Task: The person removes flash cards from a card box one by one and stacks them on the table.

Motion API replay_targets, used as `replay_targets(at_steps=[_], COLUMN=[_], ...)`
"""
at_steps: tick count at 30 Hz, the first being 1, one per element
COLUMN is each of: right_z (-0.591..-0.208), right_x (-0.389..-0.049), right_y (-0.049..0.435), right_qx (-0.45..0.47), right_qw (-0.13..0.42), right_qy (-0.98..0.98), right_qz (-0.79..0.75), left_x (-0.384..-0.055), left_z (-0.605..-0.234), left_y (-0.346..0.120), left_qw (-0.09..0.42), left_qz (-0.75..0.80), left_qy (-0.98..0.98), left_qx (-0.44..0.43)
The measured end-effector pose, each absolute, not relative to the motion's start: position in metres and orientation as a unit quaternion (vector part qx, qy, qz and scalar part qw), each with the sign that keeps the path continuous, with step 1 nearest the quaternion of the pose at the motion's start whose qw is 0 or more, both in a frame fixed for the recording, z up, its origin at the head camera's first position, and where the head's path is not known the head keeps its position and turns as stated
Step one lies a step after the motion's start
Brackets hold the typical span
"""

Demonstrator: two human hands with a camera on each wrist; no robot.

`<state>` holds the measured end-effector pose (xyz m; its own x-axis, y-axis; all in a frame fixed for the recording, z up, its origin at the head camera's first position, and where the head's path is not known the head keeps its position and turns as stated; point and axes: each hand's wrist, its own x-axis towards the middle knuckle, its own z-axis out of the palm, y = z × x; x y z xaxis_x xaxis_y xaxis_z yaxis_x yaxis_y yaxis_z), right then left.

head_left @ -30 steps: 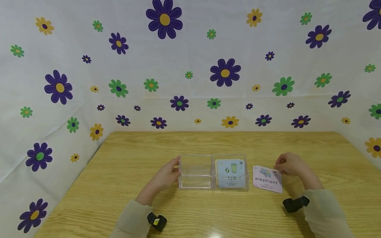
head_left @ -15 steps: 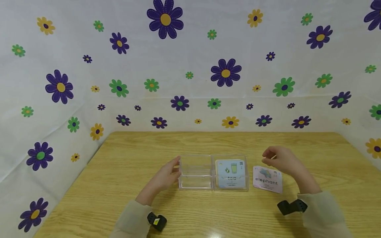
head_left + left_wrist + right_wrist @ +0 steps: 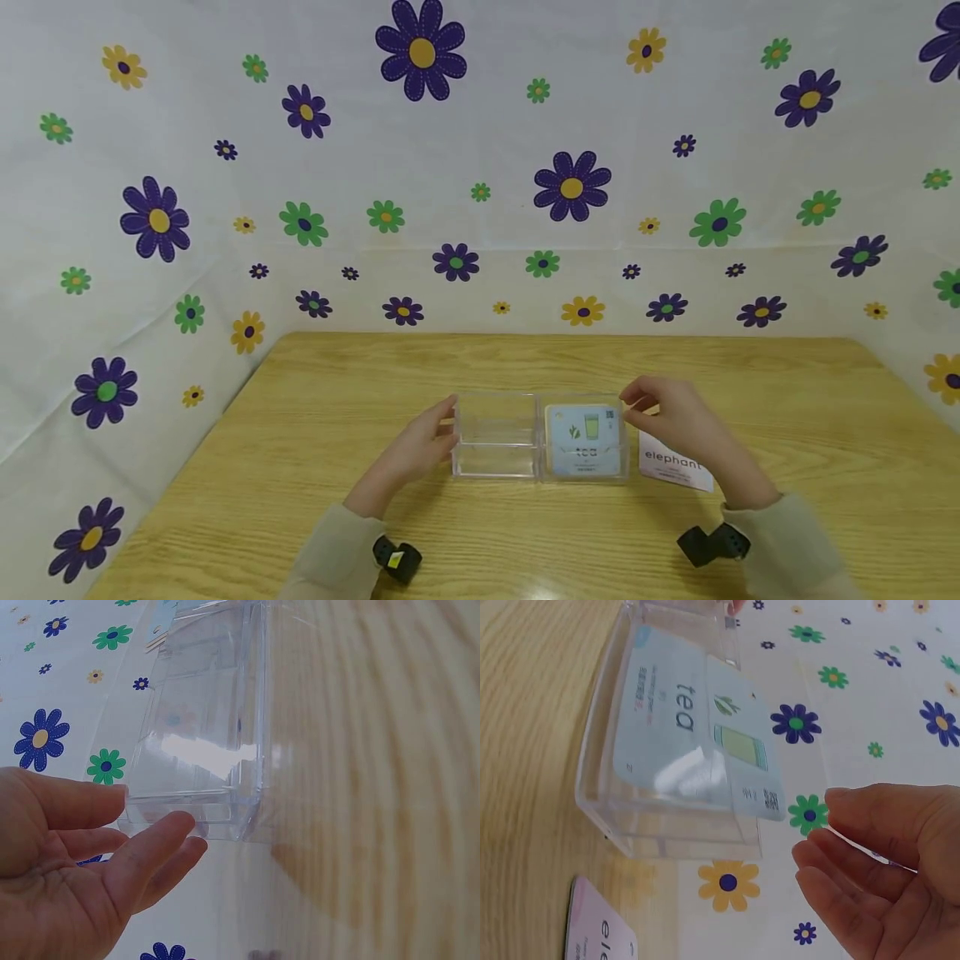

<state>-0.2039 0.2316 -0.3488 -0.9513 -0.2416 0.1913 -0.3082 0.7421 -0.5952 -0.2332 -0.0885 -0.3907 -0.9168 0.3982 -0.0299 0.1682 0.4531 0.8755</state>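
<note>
A clear plastic box (image 3: 496,446) with two side-by-side compartments stands on the wooden table. Its right compartment holds a stack of cards, the top one a light blue "tea" card (image 3: 583,440) with a drawn glass and leaves. My left hand (image 3: 414,446) rests its fingertips against the box's left end wall, fingers relaxed. At the box's right end, my right hand (image 3: 678,421) hovers with its fingers loosely bent and nothing between them, as the right wrist view shows. Partly hidden beneath that hand lies a pink "elephant" card (image 3: 677,471) on the table.
The wooden table (image 3: 360,375) reaches back to a white cloth (image 3: 495,108) printed with purple, green and yellow flowers, which also hangs at both sides. Black wrist cameras sit on both sleeves.
My right hand has left the elephant card's upper right edge and moved left, over to the box's right end. The left hand, the box and both cards stay in place.
</note>
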Motion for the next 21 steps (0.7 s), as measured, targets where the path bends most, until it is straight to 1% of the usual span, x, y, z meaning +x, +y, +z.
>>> replay_targets(at_steps=[10,21], right_z=[-0.353,-0.355], right_x=[-0.202,-0.202], right_y=[0.219,0.216], right_qx=[0.153,0.142], right_qw=[0.039,0.045], right_qy=[-0.935,-0.944], right_qz=[0.317,0.295], left_x=[-0.233,-0.233], left_z=[-0.391,-0.389], left_y=[-0.090,-0.090], left_qw=[0.119,0.121], left_qz=[0.481,0.481], left_qy=[0.852,0.852], left_qx=[0.169,0.171])
